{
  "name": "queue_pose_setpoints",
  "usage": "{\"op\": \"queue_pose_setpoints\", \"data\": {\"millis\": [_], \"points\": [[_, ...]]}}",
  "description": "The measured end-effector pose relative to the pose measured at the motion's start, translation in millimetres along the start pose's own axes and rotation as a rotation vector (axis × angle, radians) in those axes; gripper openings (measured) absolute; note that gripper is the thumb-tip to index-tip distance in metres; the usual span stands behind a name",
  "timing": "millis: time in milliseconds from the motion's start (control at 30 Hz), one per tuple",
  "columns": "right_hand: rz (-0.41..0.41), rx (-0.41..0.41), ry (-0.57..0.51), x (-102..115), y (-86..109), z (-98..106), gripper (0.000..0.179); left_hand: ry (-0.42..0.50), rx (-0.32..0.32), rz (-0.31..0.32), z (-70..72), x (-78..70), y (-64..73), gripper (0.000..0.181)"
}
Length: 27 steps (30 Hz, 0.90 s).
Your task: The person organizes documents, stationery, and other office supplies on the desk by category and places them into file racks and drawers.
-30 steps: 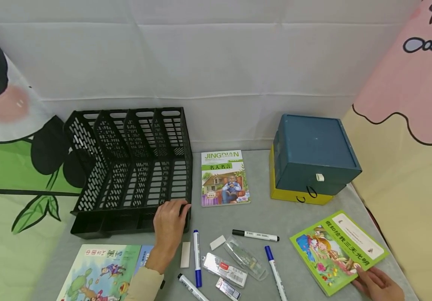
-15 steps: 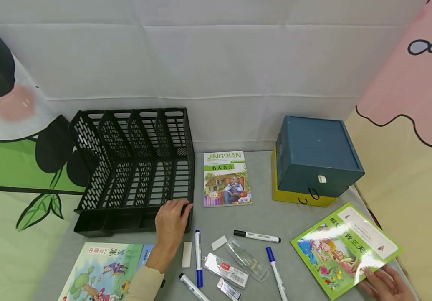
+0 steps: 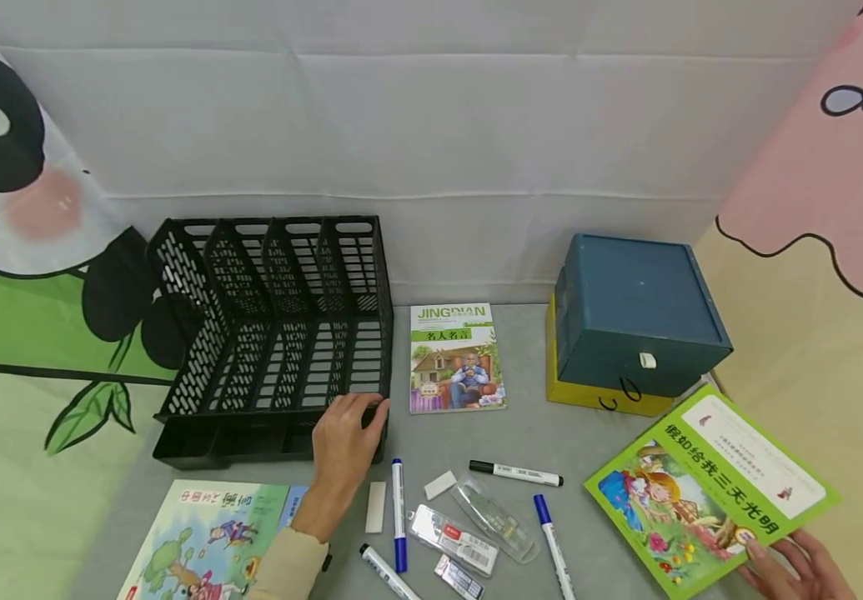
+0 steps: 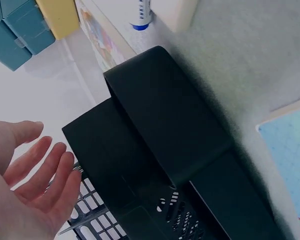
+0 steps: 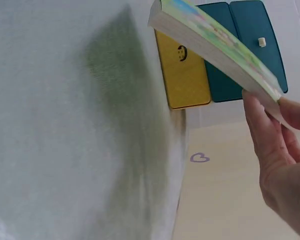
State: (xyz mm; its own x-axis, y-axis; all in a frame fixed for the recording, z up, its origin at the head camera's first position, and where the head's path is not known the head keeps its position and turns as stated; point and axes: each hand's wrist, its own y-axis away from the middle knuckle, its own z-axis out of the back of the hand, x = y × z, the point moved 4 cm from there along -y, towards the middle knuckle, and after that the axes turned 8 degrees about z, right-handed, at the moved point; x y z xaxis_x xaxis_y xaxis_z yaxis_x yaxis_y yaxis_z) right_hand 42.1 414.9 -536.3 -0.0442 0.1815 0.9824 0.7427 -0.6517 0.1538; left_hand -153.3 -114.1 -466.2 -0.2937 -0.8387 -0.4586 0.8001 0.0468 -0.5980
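My right hand (image 3: 802, 571) pinches a green-covered picture book (image 3: 689, 508) by its lower right corner, thumb on the cover and fingers underneath. In the right wrist view the book (image 5: 220, 47) is held up off the grey tabletop, tilted, with a shadow below. My left hand (image 3: 344, 437) is at the front right corner of a black divided file rack (image 3: 251, 442). Seen from the left wrist, that hand (image 4: 37, 185) has loosely bent fingers apart from the thumb, beside the rack's front compartment (image 4: 165, 110), holding nothing.
Blue-and-yellow drawer boxes (image 3: 641, 300) stand at the back right. A JINGDIAN book (image 3: 457, 358) lies between them and the rack. Several markers (image 3: 517, 473), white erasers (image 3: 375, 507), and clear plastic packages (image 3: 454, 540) lie in front. Another picture book (image 3: 206, 533) is at front left.
My right hand has moved right, raising the green book and tilting it more, its far corner now reaching up near the drawer boxes. My left hand stays at the rack's corner.
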Motion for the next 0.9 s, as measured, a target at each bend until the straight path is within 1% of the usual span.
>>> {"op": "queue_pose_setpoints", "data": {"millis": [67, 100, 200, 233, 300, 433, 467, 633, 700, 900], "points": [[0.03, 0.01, 0.044, 6.0, 1.8, -5.4, 0.061, 0.016, 0.007, 0.009, 0.2, -1.5, -0.1, 0.015], [0.051, 0.022, 0.041, 9.2, 2.8, -8.9, 0.06, 0.023, 0.011, 0.014, 0.2, -2.2, -0.2, 0.015], [0.127, 0.094, 0.054, 19.9, 5.5, -21.3, 0.056, 0.046, 0.006, 0.021, 0.3, -4.2, 0.1, 0.016], [0.148, 0.102, 0.043, 23.6, 6.5, -26.0, 0.055, 0.053, 0.002, 0.021, 0.3, -4.8, 0.3, 0.017], [0.186, 0.124, 0.056, 30.1, 8.8, -36.9, 0.052, 0.064, -0.009, 0.021, 0.1, -6.4, 0.6, 0.018], [0.214, 0.146, 0.086, 40.1, 11.9, -57.2, 0.052, 0.103, -0.012, 0.021, -1.7, -11.6, 1.1, 0.02], [0.221, 0.169, 0.095, 42.1, 11.7, -62.0, 0.052, 0.114, -0.009, 0.022, -2.2, -13.4, 0.8, 0.02], [0.299, 0.304, 0.043, 48.8, 7.4, -84.3, 0.052, 0.154, 0.009, 0.029, -3.9, -23.9, -1.0, 0.022], [0.332, 0.357, 0.051, 50.0, 5.4, -92.5, 0.05, 0.168, 0.018, 0.032, -4.4, -27.9, -1.7, 0.022], [0.336, 0.422, 0.131, 52.4, 1.7, -116.7, 0.046, 0.221, 0.054, 0.031, -7.9, -37.1, -1.2, 0.025]]}}
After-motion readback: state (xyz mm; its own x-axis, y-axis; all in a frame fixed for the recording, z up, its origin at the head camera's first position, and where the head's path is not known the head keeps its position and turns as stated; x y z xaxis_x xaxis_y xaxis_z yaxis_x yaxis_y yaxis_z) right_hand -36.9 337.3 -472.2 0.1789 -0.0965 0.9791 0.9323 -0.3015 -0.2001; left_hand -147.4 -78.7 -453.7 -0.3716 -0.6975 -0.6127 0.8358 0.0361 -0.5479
